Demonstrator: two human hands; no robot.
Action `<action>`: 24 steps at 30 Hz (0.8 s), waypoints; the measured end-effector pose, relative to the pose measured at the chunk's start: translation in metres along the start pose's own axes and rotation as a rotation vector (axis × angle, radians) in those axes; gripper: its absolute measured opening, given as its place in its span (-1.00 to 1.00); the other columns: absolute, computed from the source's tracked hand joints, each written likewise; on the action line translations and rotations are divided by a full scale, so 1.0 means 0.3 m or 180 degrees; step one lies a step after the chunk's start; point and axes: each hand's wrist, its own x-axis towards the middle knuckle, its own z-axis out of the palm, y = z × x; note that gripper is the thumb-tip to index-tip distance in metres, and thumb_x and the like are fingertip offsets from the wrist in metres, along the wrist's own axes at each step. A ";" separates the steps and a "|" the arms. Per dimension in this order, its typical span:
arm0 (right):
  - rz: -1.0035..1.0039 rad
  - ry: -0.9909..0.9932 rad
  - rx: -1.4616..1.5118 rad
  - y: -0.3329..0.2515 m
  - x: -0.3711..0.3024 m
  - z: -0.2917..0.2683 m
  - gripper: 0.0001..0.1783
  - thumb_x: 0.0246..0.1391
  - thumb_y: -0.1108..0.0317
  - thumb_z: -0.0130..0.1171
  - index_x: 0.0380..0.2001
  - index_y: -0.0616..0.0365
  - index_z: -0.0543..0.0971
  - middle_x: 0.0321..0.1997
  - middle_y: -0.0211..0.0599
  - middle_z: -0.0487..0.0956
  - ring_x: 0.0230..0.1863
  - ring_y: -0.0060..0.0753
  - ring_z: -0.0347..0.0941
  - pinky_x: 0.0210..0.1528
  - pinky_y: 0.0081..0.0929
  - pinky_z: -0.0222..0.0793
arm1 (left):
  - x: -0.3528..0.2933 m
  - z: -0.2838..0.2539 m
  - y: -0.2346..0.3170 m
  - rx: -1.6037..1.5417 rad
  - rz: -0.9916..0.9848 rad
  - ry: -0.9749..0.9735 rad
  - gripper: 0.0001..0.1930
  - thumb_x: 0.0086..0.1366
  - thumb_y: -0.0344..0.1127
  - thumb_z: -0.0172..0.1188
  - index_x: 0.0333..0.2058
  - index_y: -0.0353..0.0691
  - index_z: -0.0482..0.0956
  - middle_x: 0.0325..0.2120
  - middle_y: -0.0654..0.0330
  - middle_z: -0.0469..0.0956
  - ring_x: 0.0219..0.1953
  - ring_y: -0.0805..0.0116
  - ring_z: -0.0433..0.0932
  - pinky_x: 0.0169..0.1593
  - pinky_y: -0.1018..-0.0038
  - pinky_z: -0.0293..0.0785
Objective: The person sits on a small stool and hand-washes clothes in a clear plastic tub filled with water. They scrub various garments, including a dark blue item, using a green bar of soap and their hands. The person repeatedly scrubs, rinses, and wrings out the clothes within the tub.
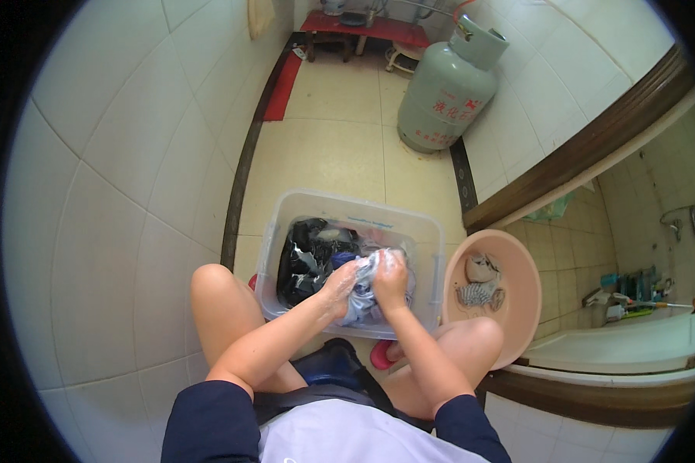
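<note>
1. Closest to the camera, a pale shirt with dark sleeves (208,420) fills the lower edge, and both bare forearms run up from it between two bent bare knees.
2. Left hand (338,287) is soapy and closed on a wet, light-coloured garment (365,289), gripping its left side.
3. Right hand (390,278) is likewise clamped on the same garment, on its upper right part; the two hands sit close together, with the bunched cloth between them.
4. That garment is held over the near right part of a clear plastic tub (347,207), just above the other washing inside it.
5. Dark clothes (305,258) lie heaped in the left half of the tub, mixed with some lighter pieces toward the middle.
6. Just right of the tub, touching or nearly touching its side, stands a round pink basin (517,258) with a few small crumpled items (479,285) in it.
7. Beyond the tub, well apart from it, a grey-green gas cylinder (448,92) stands upright on the tiled floor (332,154) against the wall.
8. Farther back, a low red table (363,29) stands at the far end of the floor.
9. On the far right, a white ledge (633,347) carries small objects too blurred to tell.
</note>
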 end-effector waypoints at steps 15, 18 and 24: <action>0.1329 -0.1999 0.3648 -0.005 0.125 -0.152 -0.39 -0.18 0.41 0.17 0.03 0.30 0.32 0.04 -0.12 0.39 0.06 -0.33 0.33 0.09 -0.41 0.25 | -0.069 -0.004 0.186 -0.0337 0.0173 -0.0500 -0.40 0.35 0.12 -0.32 -0.04 -0.34 0.38 -0.11 0.01 0.48 -0.10 0.15 0.52 0.01 0.21 0.44; 0.1560 -0.1631 0.4411 -0.059 0.101 -0.135 -0.55 -0.18 0.44 0.05 -0.11 0.29 0.38 -0.16 -0.20 0.47 -0.08 -0.33 0.40 -0.01 -0.37 0.32 | -0.025 -0.031 0.129 -0.0702 0.0101 -0.1005 -0.36 0.31 0.20 -0.31 0.01 -0.29 0.35 -0.08 0.02 0.47 -0.01 0.16 0.45 0.10 0.26 0.33; -0.1977 -0.1231 0.0896 -0.217 -0.027 -0.043 -0.72 -0.19 0.26 0.21 -0.46 0.20 0.43 -0.49 -0.22 0.46 -0.46 -0.22 0.46 -0.41 -0.43 0.37 | 0.042 -0.114 0.043 -0.1303 -0.0138 -0.1160 -0.74 0.28 -0.13 -0.04 -0.23 -0.16 0.48 -0.55 0.28 0.46 -0.52 0.42 0.47 -0.44 0.47 0.47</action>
